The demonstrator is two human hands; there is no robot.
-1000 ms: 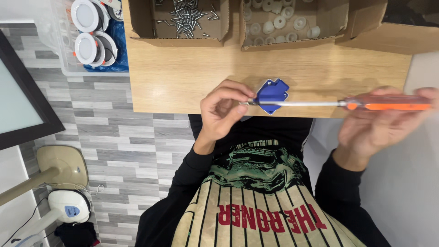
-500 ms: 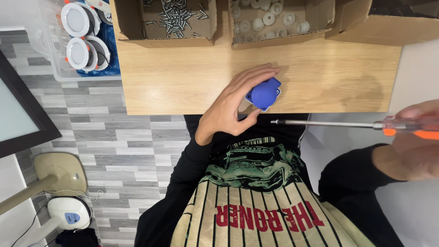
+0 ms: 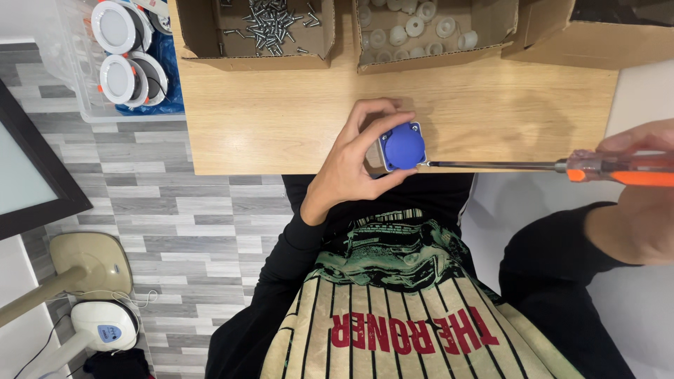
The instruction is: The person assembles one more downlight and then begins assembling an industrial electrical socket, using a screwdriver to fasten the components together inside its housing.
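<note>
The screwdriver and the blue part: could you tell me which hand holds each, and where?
The left hand grips the blue part by its sides; the right hand holds the screwdriver by its orange handle.

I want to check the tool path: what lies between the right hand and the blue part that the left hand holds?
In the head view, only the screwdriver spans it: its metal shaft runs from the right hand to the blue part.

This looks like a small workshop for putting parts together, because the wooden table [image 3: 281, 119] holds a cardboard box of screws [image 3: 270, 21] and a box of white plastic caps [image 3: 414, 28], and round lamps [image 3: 119, 52] sit in the upper left.
</note>
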